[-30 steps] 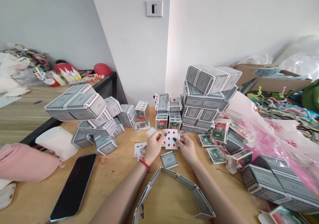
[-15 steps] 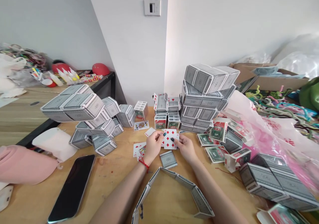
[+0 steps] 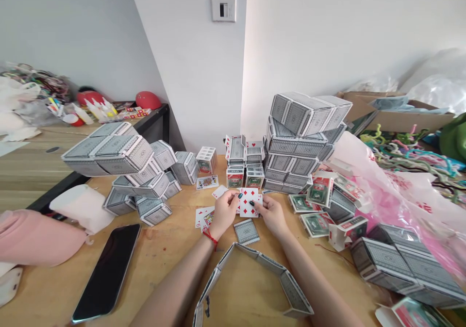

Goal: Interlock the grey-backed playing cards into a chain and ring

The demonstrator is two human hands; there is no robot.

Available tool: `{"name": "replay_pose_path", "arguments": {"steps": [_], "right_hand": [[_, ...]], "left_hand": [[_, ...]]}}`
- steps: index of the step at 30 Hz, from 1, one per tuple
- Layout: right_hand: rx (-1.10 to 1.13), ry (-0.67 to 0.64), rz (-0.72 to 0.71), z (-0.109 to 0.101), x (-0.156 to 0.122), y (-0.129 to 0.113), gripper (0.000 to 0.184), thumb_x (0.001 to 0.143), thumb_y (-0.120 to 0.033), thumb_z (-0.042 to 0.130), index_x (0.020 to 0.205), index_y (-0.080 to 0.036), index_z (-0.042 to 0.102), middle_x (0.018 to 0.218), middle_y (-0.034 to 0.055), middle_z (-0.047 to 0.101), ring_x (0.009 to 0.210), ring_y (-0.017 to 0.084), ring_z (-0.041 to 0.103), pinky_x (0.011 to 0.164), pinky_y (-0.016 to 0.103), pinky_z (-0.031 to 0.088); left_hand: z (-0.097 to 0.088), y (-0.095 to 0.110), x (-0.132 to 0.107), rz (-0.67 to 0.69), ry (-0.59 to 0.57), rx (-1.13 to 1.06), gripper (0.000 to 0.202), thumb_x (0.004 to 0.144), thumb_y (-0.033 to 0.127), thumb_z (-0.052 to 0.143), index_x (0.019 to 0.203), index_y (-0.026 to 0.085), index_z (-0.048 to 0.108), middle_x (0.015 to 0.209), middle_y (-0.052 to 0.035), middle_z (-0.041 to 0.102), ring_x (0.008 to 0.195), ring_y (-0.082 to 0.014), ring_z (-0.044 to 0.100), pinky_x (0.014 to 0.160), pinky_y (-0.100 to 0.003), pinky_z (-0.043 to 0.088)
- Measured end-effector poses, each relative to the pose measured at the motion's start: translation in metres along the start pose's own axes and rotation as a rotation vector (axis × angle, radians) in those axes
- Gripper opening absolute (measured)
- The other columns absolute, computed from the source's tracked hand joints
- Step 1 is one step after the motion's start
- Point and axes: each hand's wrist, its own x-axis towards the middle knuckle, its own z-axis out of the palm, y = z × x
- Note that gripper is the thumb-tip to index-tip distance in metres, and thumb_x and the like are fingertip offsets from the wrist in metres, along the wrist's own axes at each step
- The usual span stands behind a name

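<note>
In the head view, the left hand (image 3: 223, 212) and the right hand (image 3: 271, 214) together pinched a six of diamonds (image 3: 248, 202), face up, fingertips clenched on its two side edges, just above the wooden table (image 3: 167, 259). The red "6" in its corner was the only writing I could read. More cards seemed fanned behind it, though I could not tell how many. A red string bracelet (image 3: 211, 238) circled the left wrist.

Just below the held card lay a single face-down card (image 3: 246, 231), and nearer the person stood a bent strip of joined cards (image 3: 255, 278). Left of the grip, loose face-up cards (image 3: 204, 217) lay flat; farther left sat a dark phone (image 3: 107, 271). Beyond the grip were small card boxes (image 3: 244, 164), their print too small to read, and beside them a tall stack of card-covered blocks (image 3: 304, 140).
</note>
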Motion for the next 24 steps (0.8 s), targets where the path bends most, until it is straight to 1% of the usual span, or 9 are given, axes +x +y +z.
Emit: {"name": "replay_pose_path", "arguments": {"steps": [4, 10, 14, 18, 24], "right_hand": [[0.044, -0.02, 0.006, 0.0003, -0.0007, -0.001, 0.033, 0.063, -0.042, 0.067, 0.083, -0.017, 0.06, 0.068, 0.0032, 0.066, 0.06, 0.019, 0.06, 0.057, 0.03, 0.048], [0.054, -0.033, 0.013, -0.0002, 0.0002, 0.0002, 0.033, 0.063, -0.04, 0.067, 0.085, -0.017, 0.058, 0.072, 0.0041, 0.067, 0.062, 0.02, 0.061, 0.059, 0.032, 0.049], [0.041, -0.011, 0.017, -0.0001, 0.0004, -0.0006, 0.033, 0.061, -0.041, 0.068, 0.083, -0.017, 0.059, 0.073, 0.0047, 0.068, 0.063, 0.021, 0.062, 0.059, 0.032, 0.05], [0.06, 0.005, 0.03, 0.001, -0.0005, -0.003, 0.032, 0.062, -0.042, 0.067, 0.081, -0.018, 0.059, 0.077, 0.0058, 0.069, 0.064, 0.021, 0.063, 0.059, 0.032, 0.05], [0.048, 0.019, 0.035, 0.0008, -0.0005, -0.0036, 0.037, 0.062, -0.044, 0.067, 0.086, -0.017, 0.059, 0.077, 0.0061, 0.069, 0.065, 0.022, 0.063, 0.059, 0.033, 0.05]], "left_hand": [[-0.0003, 0.0005, 0.0, -0.014, -0.008, -0.006, 0.02, 0.079, 0.026, 0.046, 0.089, 0.015, 0.059, 0.079, -0.0039, 0.061, 0.066, -0.0125, 0.055, 0.057, -0.023, 0.043], [0.0, 0.0005, 0.0002, -0.038, -0.014, -0.024, 0.021, 0.078, 0.024, 0.046, 0.092, 0.014, 0.058, 0.08, -0.0039, 0.061, 0.065, -0.012, 0.054, 0.056, -0.022, 0.042], [0.0, 0.0028, 0.0002, -0.039, -0.033, -0.043, 0.022, 0.079, 0.024, 0.046, 0.094, 0.014, 0.056, 0.084, -0.0051, 0.061, 0.069, -0.013, 0.055, 0.057, -0.023, 0.043], [-0.0003, 0.0063, 0.0003, -0.045, -0.053, -0.055, 0.021, 0.078, 0.024, 0.046, 0.095, 0.014, 0.054, 0.08, -0.0041, 0.06, 0.068, -0.0128, 0.055, 0.057, -0.023, 0.043], [0.0003, 0.006, 0.0009, -0.037, -0.073, -0.078, 0.023, 0.078, 0.025, 0.047, 0.098, 0.014, 0.053, 0.082, -0.005, 0.06, 0.069, -0.0128, 0.056, 0.058, -0.023, 0.045]]}}
